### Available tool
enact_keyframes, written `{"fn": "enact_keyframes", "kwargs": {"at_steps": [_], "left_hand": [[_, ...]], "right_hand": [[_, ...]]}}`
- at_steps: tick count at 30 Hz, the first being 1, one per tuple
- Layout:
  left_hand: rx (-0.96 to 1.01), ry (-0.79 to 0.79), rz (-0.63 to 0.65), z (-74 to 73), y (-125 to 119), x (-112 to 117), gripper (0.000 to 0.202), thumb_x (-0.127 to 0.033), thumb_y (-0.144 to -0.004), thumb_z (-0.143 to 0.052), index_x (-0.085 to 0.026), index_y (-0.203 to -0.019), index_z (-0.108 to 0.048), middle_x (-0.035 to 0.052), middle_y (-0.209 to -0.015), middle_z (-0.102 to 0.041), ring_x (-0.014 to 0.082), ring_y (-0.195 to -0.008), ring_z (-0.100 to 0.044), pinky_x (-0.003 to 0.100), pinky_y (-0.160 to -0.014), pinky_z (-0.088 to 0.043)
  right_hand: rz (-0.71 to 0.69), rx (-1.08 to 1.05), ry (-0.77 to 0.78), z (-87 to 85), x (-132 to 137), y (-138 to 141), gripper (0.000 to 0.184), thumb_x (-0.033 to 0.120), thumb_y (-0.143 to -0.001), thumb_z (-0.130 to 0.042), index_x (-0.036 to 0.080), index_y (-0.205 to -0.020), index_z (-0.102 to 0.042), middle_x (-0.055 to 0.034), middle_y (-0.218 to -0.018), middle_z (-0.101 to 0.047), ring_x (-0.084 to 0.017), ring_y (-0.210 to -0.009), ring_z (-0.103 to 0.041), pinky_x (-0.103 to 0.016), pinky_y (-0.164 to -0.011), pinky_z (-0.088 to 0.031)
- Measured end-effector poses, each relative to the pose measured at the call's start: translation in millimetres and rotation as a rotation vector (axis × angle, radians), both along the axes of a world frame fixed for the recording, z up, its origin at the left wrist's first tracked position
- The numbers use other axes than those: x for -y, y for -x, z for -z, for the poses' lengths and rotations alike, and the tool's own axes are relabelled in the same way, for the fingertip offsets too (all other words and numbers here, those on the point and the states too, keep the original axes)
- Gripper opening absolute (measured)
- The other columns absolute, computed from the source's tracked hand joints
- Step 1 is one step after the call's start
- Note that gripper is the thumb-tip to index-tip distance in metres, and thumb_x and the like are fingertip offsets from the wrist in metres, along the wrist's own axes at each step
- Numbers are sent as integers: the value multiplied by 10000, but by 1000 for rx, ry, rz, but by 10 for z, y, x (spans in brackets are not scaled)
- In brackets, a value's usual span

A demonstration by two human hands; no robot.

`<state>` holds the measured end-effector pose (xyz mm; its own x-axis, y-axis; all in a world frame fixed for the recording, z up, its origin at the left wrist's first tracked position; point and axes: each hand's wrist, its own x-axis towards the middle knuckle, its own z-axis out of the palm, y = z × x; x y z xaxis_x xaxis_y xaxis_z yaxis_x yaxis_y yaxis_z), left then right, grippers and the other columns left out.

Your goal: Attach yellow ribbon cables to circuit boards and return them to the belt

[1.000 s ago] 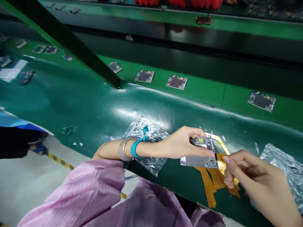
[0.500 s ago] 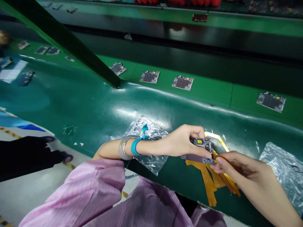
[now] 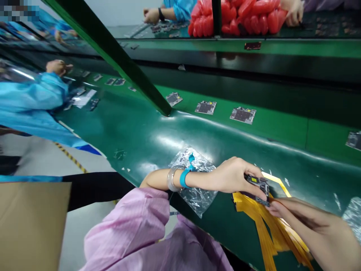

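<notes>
My left hand [image 3: 234, 175] grips a small dark circuit board [image 3: 255, 181] with a yellow label, thumb on top and fingers behind it. My right hand [image 3: 307, 218] is closed in a pinch at the board's lower right corner; its fingertips hide whatever they hold. Directly under both hands lies a bundle of orange flat flex cables [image 3: 254, 214], fanned toward the table's front edge. A blue wrist strap [image 3: 184, 178] and a clear bangle are on my left wrist. Beneath that forearm rests a clear plastic bag [image 3: 197, 201].
Several circuit boards [image 3: 243, 115] lie along the green strip [image 3: 284, 124] behind the table mat. A slanted green post [image 3: 135, 77] rises at the left. Another person's blue sleeve [image 3: 34, 94] is at far left, a cardboard-coloured panel [image 3: 34, 222] below. Red bundles [image 3: 237, 17] sit across the line.
The view has swung up and left, bringing co-workers and the cardboard-coloured panel into sight. My left hand keeps the board, now tilted more edge-on. My right fingertips remain at its corner.
</notes>
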<state>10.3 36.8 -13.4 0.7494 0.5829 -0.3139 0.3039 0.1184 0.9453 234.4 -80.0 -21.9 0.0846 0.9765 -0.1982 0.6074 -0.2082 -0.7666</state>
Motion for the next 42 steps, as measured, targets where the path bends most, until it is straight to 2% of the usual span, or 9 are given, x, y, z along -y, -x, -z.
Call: {"fn": "enact_keyframes", "kwargs": {"at_steps": [6, 16, 20, 27, 30, 33, 35, 39, 42], "left_hand": [[-4, -203, 122, -70, 7, -34, 237, -370, -796, -790, -168, -877, -695, -34, -748, -665, 84, -654, -517, 218, -604, -357], [-16, -18, 144, -12, -41, 47, 247, -372, -747, -779, -192, -865, -658, -41, -728, -611, 98, -635, -536, 215, -557, -402], [52, -132, 73, -60, -57, 14, 230, -390, -852, -700, -190, -963, -670, 6, -855, -686, 122, -722, -598, 248, -640, -467], [-210, -822, -305, 75, 335, -1138, 454, -397, -934, -612, -157, -1315, -559, 162, -1426, -567, 276, -1321, -530, 403, -1098, -428], [-554, -834, -239, 279, 623, -1686, 762, -358, -849, -704, -165, -1508, -374, 185, -1643, -295, 369, -1530, -229, 517, -1223, -225], [-617, -777, -178, 444, 801, -1951, 801, -367, -799, -746, -191, -1498, -398, 196, -1601, -366, 433, -1494, -273, 628, -1174, -219], [-637, -767, -165, 500, 838, -2011, 790, -375, -765, -777, -189, -1458, -447, 205, -1532, -437, 436, -1439, -349, 626, -1138, -267], [-651, -770, -187, 527, 790, -2055, 742, -367, -626, -888, -157, -1268, -579, 208, -1374, -516, 458, -1338, -411, 596, -1069, -347], [-617, -793, -241, 511, 718, -2056, 690, -308, -532, -939, -149, -1101, -584, 185, -1286, -539, 431, -1257, -449, 531, -1016, -400]], "right_hand": [[-163, -55, 103, 71, -6, -71, 279, 563, -821, -732, 337, -933, -851, 6, -1048, -810, -268, -905, -792, -168, -665, -629], [-180, -184, 245, 112, 11, -22, 365, 553, -832, -719, 279, -1050, -824, -43, -995, -814, -278, -895, -787, -232, -721, -642], [-126, -249, 283, 69, -160, 33, 390, 565, -779, -763, 250, -999, -826, -63, -900, -818, -303, -866, -789, -270, -691, -650], [359, -468, 93, -111, -1003, -390, 445, 454, -670, -881, 223, -1029, -756, -115, -989, -803, -308, -934, -776, -371, -851, -640], [409, -290, -183, -53, -1411, -731, 325, 459, -802, -763, 192, -981, -714, -175, -1104, -763, -336, -1016, -739, -472, -925, -588], [549, -11, -338, 118, -1495, -888, 390, 393, -808, -767, 161, -1107, -675, -248, -1395, -588, -425, -1356, -482, -621, -1144, -308], [461, 158, -436, 239, -1334, -803, 380, 387, -833, -744, 167, -1133, -671, -239, -1419, -550, -432, -1417, -368, -640, -1185, -162], [-42, 222, -448, 339, -794, -299, 203, 432, -914, -635, 246, -934, -714, -93, -1024, -718, -304, -1023, -647, -475, -938, -507], [-410, 190, -298, 312, -535, 30, 169, 342, -976, -562, 251, -926, -695, -74, -980, -722, -267, -963, -654, -402, -844, -542]]}}
